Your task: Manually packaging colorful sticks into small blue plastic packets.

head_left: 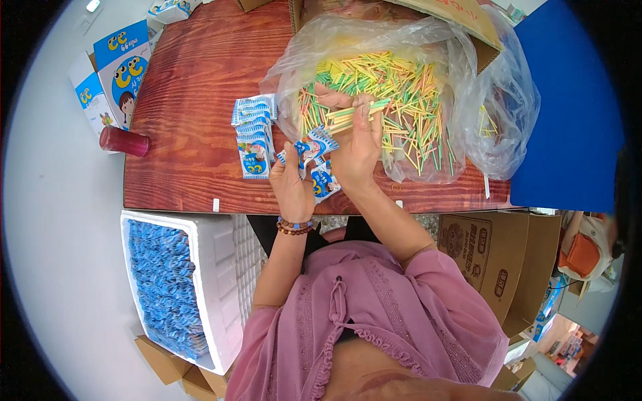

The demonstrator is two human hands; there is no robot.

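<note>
My left hand [291, 179], a beaded bracelet at its wrist, pinches a small blue-and-white packet [313, 147]. Just to its right, my right hand [358, 148] is closed around a small bunch of thin yellow, green and reddish sticks [342, 120]. The ends of the bunch are close to the packet's upper edge; whether any are inside it I cannot tell. Behind my right hand, a clear plastic bag [284, 73] lies spread out with a heap of the same sticks [408, 83]. Another packet [324, 182] lies under my hands near the table edge.
Overlapping packets [254, 144] form a row left of my hands on the wooden table [194, 100]. A red cup [125, 142] and blue-and-white boxes [124, 67] are at the left. A white foam box [217, 287] full of blue packets stands below; cardboard boxes [495, 260] stand right.
</note>
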